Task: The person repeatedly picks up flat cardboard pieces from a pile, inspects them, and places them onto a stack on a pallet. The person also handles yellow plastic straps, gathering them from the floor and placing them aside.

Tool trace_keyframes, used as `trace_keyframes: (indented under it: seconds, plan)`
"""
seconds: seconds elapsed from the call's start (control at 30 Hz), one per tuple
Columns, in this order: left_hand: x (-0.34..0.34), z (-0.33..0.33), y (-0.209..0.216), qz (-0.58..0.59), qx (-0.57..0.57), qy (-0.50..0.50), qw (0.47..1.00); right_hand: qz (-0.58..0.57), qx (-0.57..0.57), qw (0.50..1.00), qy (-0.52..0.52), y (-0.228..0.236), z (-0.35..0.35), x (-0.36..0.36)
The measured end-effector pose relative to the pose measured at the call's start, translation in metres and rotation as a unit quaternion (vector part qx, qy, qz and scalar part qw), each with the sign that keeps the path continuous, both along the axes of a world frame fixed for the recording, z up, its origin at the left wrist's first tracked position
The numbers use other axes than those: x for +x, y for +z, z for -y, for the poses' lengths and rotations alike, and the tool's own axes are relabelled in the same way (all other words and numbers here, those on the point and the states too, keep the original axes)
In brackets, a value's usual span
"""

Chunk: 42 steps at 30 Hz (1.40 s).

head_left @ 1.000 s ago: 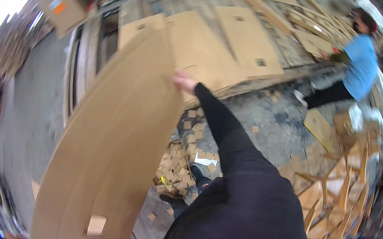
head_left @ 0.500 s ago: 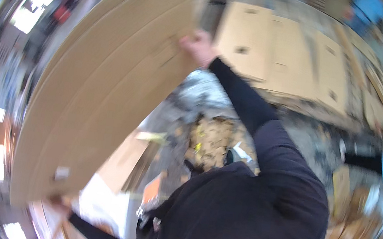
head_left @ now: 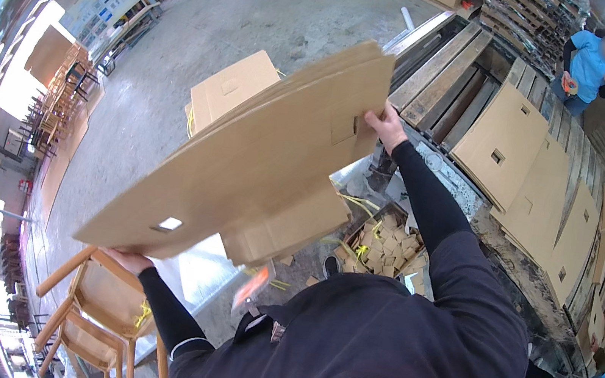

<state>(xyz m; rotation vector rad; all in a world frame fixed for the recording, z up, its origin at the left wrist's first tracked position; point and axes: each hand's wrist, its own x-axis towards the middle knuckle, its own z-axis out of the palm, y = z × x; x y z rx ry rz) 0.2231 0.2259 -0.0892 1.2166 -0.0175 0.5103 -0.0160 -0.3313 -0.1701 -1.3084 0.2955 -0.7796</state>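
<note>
1. Brown cardboard sheets point(head_left: 269, 154), several deep judging by the layered upper edge, stretch aslant between the person's two hands, in front of the torso and to the left of a slatted wooden counter point(head_left: 437, 63).
2. Right hand point(head_left: 387, 127): it pinches the right end of the sheets beside a cut slot, its fingers closed over the edge and partly hidden.
3. Left hand point(head_left: 127, 259): it grips the lower left edge from beneath; the cardboard hides some of its fingers.
4. The step in hand looks like carrying or turning the sheets, with the load shared. Moving them on calls for both ends to travel together, so that the layers neither slip apart nor sag.
5. Below the lower edge shows another cardboard piece point(head_left: 290, 222); whether it is joined to the sheets cannot be told. Near the person's feet lies a heap of small offcuts point(head_left: 390, 246).
6. Wooden chairs point(head_left: 113, 290) stand near the left hand, and beyond the sheets a cardboard stack point(head_left: 236, 87) sits on the concrete floor point(head_left: 326, 8).
7. Cardboard panels point(head_left: 534, 197) with square holes lie flat on the counter; past them, a co-worker in light blue point(head_left: 593, 63) holds something orange.
</note>
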Motion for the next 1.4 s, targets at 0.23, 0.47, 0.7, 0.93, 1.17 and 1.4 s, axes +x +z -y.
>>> trace_keyframes:
  seconds: [0.23,0.47,0.7,0.93,1.17,1.4]
  plan:
    - [0.01,-0.021,-0.041,-0.08,-0.018,-0.01,0.997,0.006,-0.014,1.0,0.009,-0.001,-0.01,0.015]
    - [0.024,-0.012,-0.053,-0.11,-0.063,0.033,0.991,-0.03,-0.066,0.995,-0.069,0.009,-0.012,0.026]
    - [0.024,-0.01,-0.05,-0.115,-0.101,0.048,0.987,-0.011,-0.044,0.998,-0.047,0.027,-0.018,0.025]
    - [0.037,-0.027,-0.047,-0.037,-0.041,-0.022,0.998,0.043,-0.035,0.998,-0.023,0.021,-0.021,0.02]
    - [0.042,-0.012,-0.057,-0.04,-0.028,0.009,0.999,0.035,-0.033,0.998,-0.04,-0.001,-0.025,0.04]
    - [0.063,-0.019,-0.039,-0.156,0.124,0.064,0.978,-0.157,-0.072,0.972,-0.16,0.024,-0.018,0.029]
